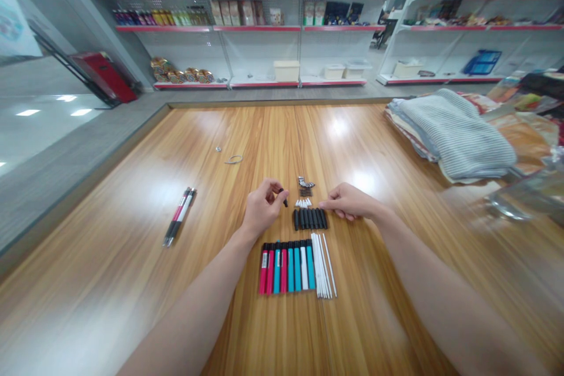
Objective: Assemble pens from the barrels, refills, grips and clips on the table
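My left hand [265, 204] pinches a short black pen part [282, 198] between thumb and fingers. My right hand [345, 201] is closed, its fingertips beside the small white pieces [304, 203]; whether anything is in them is too small to tell. Just below lies a row of black pen grips [310, 219]. Above the white pieces are springs [305, 192] and shiny metal tips [305, 182]. Nearer me, red, teal and white pen barrels [284, 267] lie side by side, with thin white refills [323, 265] along their right.
Whole pens [179, 217] lie on the wooden table [110, 282] at left. Farther back are a thin ring [233, 160] and a tiny metal piece [218, 149]. Folded cloths [453, 132] and a clear container [529, 194] occupy the right side. Stocked shelves [251, 27] stand beyond.
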Demonstrator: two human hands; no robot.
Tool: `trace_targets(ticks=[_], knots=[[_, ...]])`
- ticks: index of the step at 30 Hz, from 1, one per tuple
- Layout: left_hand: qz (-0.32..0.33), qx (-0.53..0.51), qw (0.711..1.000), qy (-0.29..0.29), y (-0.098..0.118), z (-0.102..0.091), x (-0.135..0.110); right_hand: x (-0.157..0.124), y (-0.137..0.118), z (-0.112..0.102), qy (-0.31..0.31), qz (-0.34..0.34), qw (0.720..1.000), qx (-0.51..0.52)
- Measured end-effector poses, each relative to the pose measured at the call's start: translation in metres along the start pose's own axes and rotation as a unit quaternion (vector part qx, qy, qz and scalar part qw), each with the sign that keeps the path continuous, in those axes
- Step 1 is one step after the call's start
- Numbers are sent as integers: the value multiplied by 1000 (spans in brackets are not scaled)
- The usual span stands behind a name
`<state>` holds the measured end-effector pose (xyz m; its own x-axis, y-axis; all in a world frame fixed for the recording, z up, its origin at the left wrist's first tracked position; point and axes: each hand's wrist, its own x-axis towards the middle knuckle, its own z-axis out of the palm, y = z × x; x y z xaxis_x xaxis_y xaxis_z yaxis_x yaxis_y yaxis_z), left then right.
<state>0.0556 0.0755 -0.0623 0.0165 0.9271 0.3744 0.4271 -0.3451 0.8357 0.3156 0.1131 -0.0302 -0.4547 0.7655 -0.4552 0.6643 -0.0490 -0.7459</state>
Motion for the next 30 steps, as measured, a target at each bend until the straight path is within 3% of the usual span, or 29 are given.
trace_targets(ticks=[6,12,22,30], knots=[[-2,-2,1000,0,0,0,1,-6,-3,-3,-103,46,994,0],[-5,14,1000,-10,0,-1,1,-13,-13,-1,-224,99,967,-64],[-9,33,999,-29,-1,0,1,-17,-16,-6,-238,75,963,-103],[-2,198,980,-36,1,2,0,-27,-36,4,-235,72,955,-166]])
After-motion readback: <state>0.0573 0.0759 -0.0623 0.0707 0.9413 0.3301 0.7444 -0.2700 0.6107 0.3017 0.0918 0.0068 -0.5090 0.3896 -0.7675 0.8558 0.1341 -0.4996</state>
